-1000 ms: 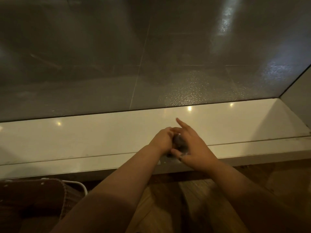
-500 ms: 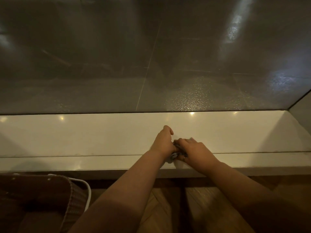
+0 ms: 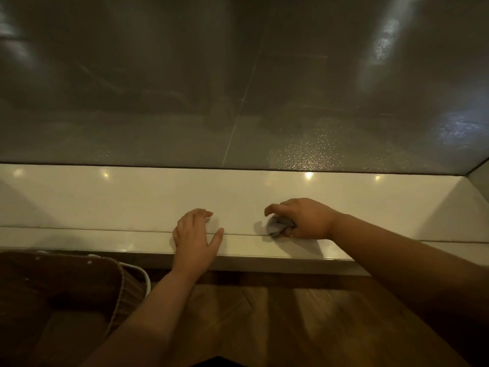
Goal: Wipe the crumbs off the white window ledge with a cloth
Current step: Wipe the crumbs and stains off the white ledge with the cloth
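Note:
The white window ledge (image 3: 105, 202) runs across the view below a dark glass pane. My right hand (image 3: 307, 217) presses a small bunched grey cloth (image 3: 279, 227) onto the ledge, right of centre, near the seam line. My left hand (image 3: 194, 235) lies flat on the ledge's front part, fingers spread, holding nothing, a hand's width left of the cloth. No crumbs can be made out in the dim light.
A brown wicker basket (image 3: 124, 290) with a white handle stands on the wooden floor (image 3: 264, 321) at the lower left, just under the ledge's front edge. A grey side wall (image 3: 479, 178) closes the ledge at the far right.
Both hands were together on the cloth at the ledge's front. They have parted: the right hand carried the cloth to the right, the left hand let go and lies flat.

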Motion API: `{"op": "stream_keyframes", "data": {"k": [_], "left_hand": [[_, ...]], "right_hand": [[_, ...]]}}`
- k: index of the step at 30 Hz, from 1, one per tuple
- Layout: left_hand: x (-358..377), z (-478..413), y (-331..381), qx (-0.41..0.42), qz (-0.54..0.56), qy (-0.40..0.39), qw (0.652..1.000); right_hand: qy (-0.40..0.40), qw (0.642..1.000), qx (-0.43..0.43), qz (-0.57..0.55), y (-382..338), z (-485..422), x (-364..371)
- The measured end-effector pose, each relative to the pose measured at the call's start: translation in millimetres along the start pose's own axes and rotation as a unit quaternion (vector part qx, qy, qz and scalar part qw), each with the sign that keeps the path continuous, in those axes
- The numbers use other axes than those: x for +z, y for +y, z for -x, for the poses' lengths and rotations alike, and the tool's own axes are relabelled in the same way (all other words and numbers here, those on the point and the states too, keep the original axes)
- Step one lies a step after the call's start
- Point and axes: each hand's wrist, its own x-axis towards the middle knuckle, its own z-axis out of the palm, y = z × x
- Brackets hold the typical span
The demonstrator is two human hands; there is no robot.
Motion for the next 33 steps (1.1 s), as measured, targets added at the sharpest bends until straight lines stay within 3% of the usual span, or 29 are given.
{"op": "stream_keyframes", "data": {"k": [3,10,17,21,24,33], "left_hand": [[3,3,-3,0.039,-0.037,-0.029,0.998],[7,4,-10,0.068,-0.064,-0.033,0.995],[8,5,-7,0.074,-0.083,-0.029,0.993],[12,3,-5,0.074,-0.136,-0.041,0.987],[14,1,-6,0.074,-0.153,-0.052,0.984],[15,1,-7,0.081,-0.164,-0.06,0.981]], "right_hand": [[0.043,0.999,-0.024,0.01,8,3,10],[0.11,0.993,0.012,-0.048,10,10,34],[0.051,0.99,-0.051,0.121,12,12,14],[-0.003,0.994,-0.039,0.097,7,4,4],[-0.001,0.999,-0.03,0.039,6,5,9],[0.174,0.982,0.067,-0.034,2,12,53]]}}
